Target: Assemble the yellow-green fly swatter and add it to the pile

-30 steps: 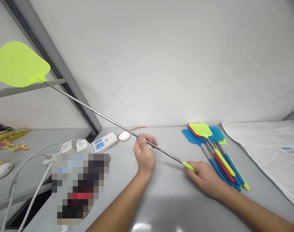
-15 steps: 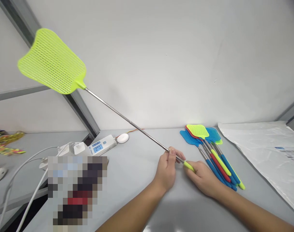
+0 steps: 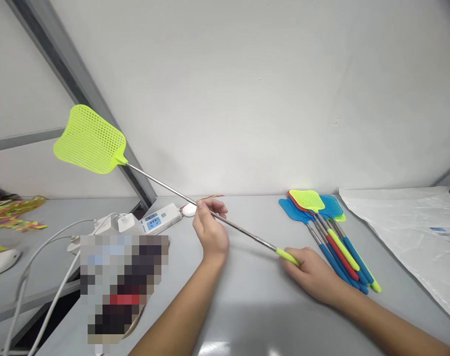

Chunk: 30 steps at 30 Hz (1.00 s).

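Observation:
A lime-green fly swatter (image 3: 91,141) with a thin telescopic metal rod stretches across the view, its perforated head raised at the left. My right hand (image 3: 308,272) is wrapped round its green handle. Part-way along the rod, my left hand (image 3: 212,230) pinches the metal between thumb and fingers. To the right of my right hand lies a pile of swatters (image 3: 334,237) in blue, red and lime green, heads toward the wall and handles toward me.
A white plastic mailing bag (image 3: 406,227) lies at the right. At the left are a power strip (image 3: 161,219) with plugs and white cables, a round white device (image 3: 189,210) and a pixelated patch (image 3: 124,291). Colourful strips (image 3: 19,212) rest on the far-left surface.
My left hand has slid along the rod, away from the handle toward the swatter's head. The head has come lower and looks smaller. My right hand still grips the handle.

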{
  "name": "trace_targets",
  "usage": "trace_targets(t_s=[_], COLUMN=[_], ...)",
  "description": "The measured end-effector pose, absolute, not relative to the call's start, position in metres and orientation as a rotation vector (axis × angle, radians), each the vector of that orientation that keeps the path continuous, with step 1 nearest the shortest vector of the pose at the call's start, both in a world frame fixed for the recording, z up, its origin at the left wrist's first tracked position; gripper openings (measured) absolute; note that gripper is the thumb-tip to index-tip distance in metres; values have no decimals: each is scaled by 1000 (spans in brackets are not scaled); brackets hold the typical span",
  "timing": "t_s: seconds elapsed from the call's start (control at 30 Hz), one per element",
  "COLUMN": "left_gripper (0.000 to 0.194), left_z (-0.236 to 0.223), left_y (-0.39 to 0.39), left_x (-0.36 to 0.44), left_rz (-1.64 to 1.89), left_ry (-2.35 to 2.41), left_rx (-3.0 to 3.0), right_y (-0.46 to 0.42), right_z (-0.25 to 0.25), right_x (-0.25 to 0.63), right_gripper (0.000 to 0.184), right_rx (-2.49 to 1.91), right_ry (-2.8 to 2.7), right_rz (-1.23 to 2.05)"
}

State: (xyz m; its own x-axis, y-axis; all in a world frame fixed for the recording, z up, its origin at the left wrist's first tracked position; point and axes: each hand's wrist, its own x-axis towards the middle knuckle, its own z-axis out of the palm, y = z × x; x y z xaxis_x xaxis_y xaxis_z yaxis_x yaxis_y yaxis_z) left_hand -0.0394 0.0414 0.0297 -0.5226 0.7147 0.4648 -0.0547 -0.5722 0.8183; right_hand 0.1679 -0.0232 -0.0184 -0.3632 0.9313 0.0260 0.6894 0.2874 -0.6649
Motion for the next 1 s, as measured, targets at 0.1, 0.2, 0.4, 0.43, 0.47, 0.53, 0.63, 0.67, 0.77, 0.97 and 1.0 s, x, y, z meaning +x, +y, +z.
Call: trace_targets(t_s=[0.1,0.2,0.4,0.43,0.47,0.53,0.63,0.67,0.77,0.97,1.0], left_gripper=[46,46,48,49,49,50,49,48,49,58,59], left_z=[31,28,16,13,9,3,-1,-2,0,13,18], left_y=[42,39,27,23,19,9,0,-1,1,14,17], left_x=[-39,-35,-21,-17,-12,-2,7,7,3,-17,-22], left_rz=[2129,2059,1862,1788,1694,1475,1252,1221,1187,1459,1576], left_ry=[1017,986,958,938,918,878,817,811,841,830,843], left_rx=[1176,1210,1280,1322,1373,1479,1563,1580,1661,1700,1642], right_y=[-23,-23,-22,-22,-22,-22,-21,-20,-20,-23,-23], right_z=[-19,-21,-22,-22,-22,-22,-22,-22,-21,-18,-18], right_x=[168,170,168,168,168,167,167,167,168,172,172], right_gripper=[29,28,27,27,27,27,27,27,27,28,27], right_rx=[-1459,-1476,-1507,-1509,-1504,-1481,-1447,-1442,-1418,-1384,-1394], right_ry=[-2151,-2146,-2122,-2113,-2105,-2086,-2065,-2061,-2063,-2115,-2133], right_rz=[781,774,754,756,760,776,799,802,813,844,836])
